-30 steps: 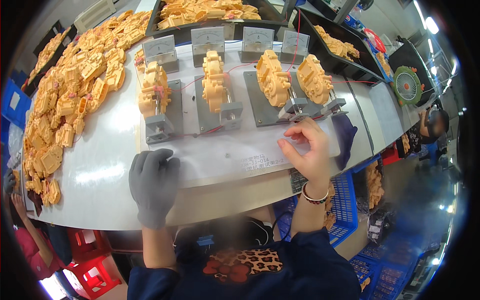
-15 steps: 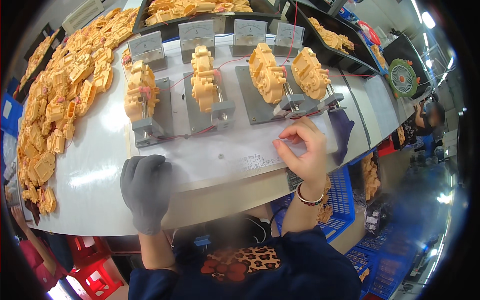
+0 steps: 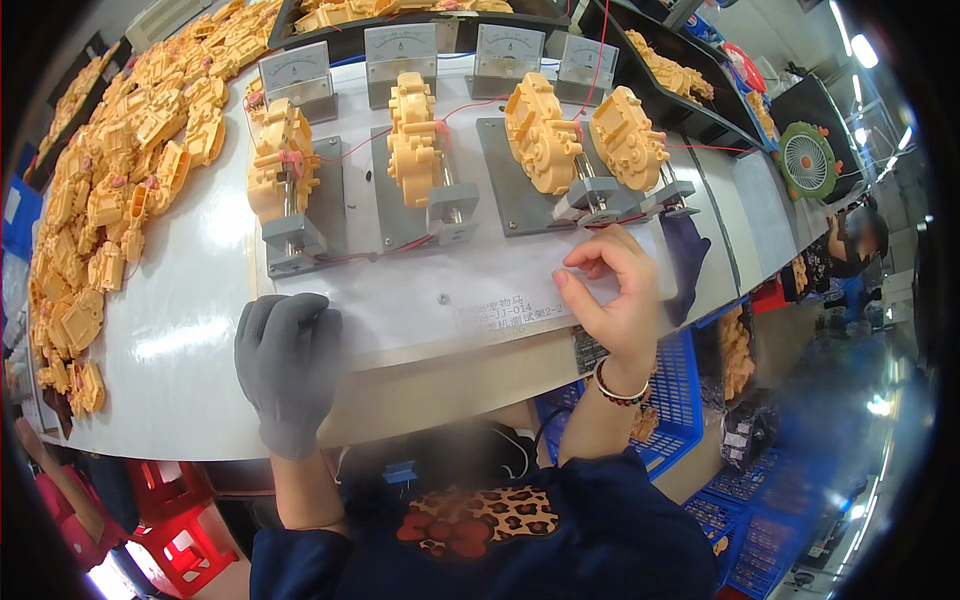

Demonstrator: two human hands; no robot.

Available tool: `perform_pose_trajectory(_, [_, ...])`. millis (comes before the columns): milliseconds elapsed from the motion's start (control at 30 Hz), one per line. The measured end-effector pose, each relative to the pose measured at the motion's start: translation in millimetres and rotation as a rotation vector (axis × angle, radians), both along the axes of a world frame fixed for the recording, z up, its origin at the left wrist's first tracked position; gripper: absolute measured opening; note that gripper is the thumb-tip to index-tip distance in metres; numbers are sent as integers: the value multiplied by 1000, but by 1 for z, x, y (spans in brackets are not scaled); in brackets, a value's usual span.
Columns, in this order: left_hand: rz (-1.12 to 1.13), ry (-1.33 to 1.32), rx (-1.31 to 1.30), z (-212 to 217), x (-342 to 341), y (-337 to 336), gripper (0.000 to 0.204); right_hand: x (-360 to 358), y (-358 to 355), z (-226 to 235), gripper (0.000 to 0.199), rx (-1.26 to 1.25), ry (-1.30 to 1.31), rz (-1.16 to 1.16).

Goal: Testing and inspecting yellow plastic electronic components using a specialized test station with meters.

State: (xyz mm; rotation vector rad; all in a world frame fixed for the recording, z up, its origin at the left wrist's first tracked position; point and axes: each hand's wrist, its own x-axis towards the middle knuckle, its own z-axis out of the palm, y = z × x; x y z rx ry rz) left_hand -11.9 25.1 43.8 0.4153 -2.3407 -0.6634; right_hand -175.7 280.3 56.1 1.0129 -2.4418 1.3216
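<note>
My left hand (image 3: 287,365), in a grey glove, rests at the near edge of the white table with its fingers curled over and closed; nothing shows in it. Bare and wearing a bracelet (image 3: 620,388), my right hand (image 3: 615,295) hovers by the right-hand test stands, its fingers bent and a small gap left to the thumb. It holds nothing I can see. Beyond my hands stand several grey test stands, each bearing a yellow plastic gearbox housing (image 3: 540,135) against metal rods. Another such housing (image 3: 412,140) sits left of it. Red wires run between the stands.
Analog meters (image 3: 400,65) line the back of the stands. A large heap of yellow housings (image 3: 110,190) covers the left side. Black bins (image 3: 690,115) stand behind, a dark cloth (image 3: 685,265) and green fan (image 3: 808,160) to the right. Blue baskets (image 3: 685,400) sit below the table.
The view has shifted slightly, so the stands appear a little higher. Both hands keep nearly the same place and pose.
</note>
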Motion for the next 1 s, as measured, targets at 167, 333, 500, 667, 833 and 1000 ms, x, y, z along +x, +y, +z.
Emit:
perform_pose_trajectory(167, [-12, 4, -2, 0, -2, 0, 13, -1, 1, -1, 15, -9, 0, 4])
perform_pose_trajectory(333, [11, 0, 29, 0, -1, 0, 13, -1, 1, -4, 21, -76, 20, -17])
perform_pose_trajectory(500, [1, -5, 13, 1, -1, -1, 13, -16, 61, -31, 54, -1003, 192, -280])
perform_pose_trajectory(667, [-19, -8, -6, -1, 2, -2, 13, -56, 134, -55, 72, 180, 453, -886])
perform_pose_trajectory(833, [-12, 7, -21, 0, 0, -1, 13, -56, 129, -55, 48, 626, 209, -475])
perform_pose_trajectory(1000, [-19, 11, -20, -1, 0, -2, 15, -59, 113, -57, 27, 464, 134, -524])
